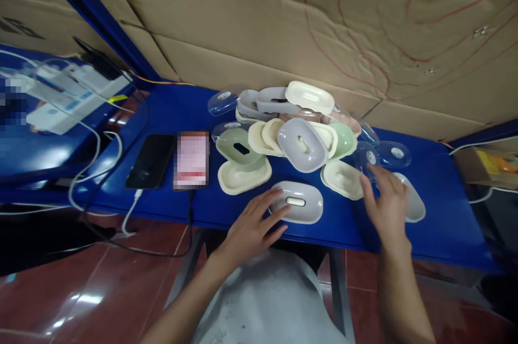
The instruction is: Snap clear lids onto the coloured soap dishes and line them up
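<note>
A grey oval plastic dish [309, 213] with a cream slot piece in its middle lies near the bench's front edge. My left hand [259, 220] rests at its left side, fingers spread and touching it. My right hand [386, 198] is above the bench at the right, fingers apart, over a grey oval piece [413, 201] and just in front of clear lids [393, 153]. Whether its fingertips touch a lid I cannot tell. Behind my hands is a pile with another grey dish [313, 152], a green dish [229, 147] and cream trays [245, 177].
Two phones, one black [150, 162] and one with a lit screen [191, 160], lie left on the blue bench [170, 109]. White cables run to a power strip [73, 104] at far left. A cardboard wall [243, 20] stands behind; a cardboard box [481, 171] is at right.
</note>
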`<state>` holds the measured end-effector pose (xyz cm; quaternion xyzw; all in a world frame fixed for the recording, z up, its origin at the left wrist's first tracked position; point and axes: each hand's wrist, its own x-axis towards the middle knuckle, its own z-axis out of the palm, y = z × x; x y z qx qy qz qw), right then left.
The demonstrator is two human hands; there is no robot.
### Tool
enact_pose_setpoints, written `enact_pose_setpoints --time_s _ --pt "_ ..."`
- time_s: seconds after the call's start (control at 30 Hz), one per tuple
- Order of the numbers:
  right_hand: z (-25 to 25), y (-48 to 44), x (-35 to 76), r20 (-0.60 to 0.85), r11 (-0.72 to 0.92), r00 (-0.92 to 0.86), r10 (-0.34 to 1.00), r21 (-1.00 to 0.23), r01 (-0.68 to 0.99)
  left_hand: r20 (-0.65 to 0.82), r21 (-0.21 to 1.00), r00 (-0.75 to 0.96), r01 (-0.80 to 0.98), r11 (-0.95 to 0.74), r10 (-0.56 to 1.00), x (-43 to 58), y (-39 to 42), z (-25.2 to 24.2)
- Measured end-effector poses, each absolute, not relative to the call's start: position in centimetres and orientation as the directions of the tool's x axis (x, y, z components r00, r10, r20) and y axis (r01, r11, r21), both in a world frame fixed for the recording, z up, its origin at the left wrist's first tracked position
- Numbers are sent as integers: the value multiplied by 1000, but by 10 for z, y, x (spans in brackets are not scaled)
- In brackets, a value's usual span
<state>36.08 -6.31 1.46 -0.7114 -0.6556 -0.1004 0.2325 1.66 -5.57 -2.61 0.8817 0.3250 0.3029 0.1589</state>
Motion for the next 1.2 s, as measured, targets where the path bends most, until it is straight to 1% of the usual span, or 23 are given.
enact_pose_setpoints --time_s 0.07,0.13,0.17,0.23,0.37,0.47,0.53,0.6,0.67,0.73,0.8,0.9,0.97,1.03,1.2 --pt "14 -40 382 369 -243 277 887 -138 960 435 511 577 474 -717 691 17 -56 -26" --pt "11 -22 394 280 -335 355 892 -119 935 423 535 556 483 -693 715 17 -56 -25" --pt "10 -16 396 254 -350 375 891 -139 926 421 541 552 485 -687 720 17 -56 -25" --pt "12 -12 398 260 -351 407 876 -236 906 425 548 546 480 -685 722 18 -57 -24" --pt "29 -39 388 315 -268 452 835 -485 833 422 581 544 452 -677 726 18 -55 -24" --pt "36 -80 366 315 -187 452 834 -611 769 414 619 537 425 -660 734 17 -53 -24" --pt "30 -109 347 328 -88 411 851 -682 726 394 651 527 418 -633 753 16 -52 -26" --pt "19 -132 328 367 64 289 884 -708 703 364 691 510 414 -593 780 15 -52 -27" --pt "6 -141 312 415 241 87 906 -672 701 324 738 492 404 -541 808 14 -52 -29" --pt "-3 -137 300 441 398 -133 888 -588 704 289 773 487 389 -501 824 12 -50 -30" --pt "-6 -124 292 408 500 -318 856 -501 706 266 791 496 379 -481 827 11 -48 -29" --pt "1 -98 291 293 615 -540 789 -392 685 245 802 506 374 -466 827 10 -44 -28" --pt "9 -84 296 257 678 -629 733 -337 653 235 807 508 374 -458 828 9 -43 -28" --pt "15 -74 301 250 710 -666 703 -299 638 238 811 508 364 -457 828 10 -43 -27" --pt "12 -64 310 211 741 -713 669 -270 615 234 817 506 361 -450 830 9 -44 -27"
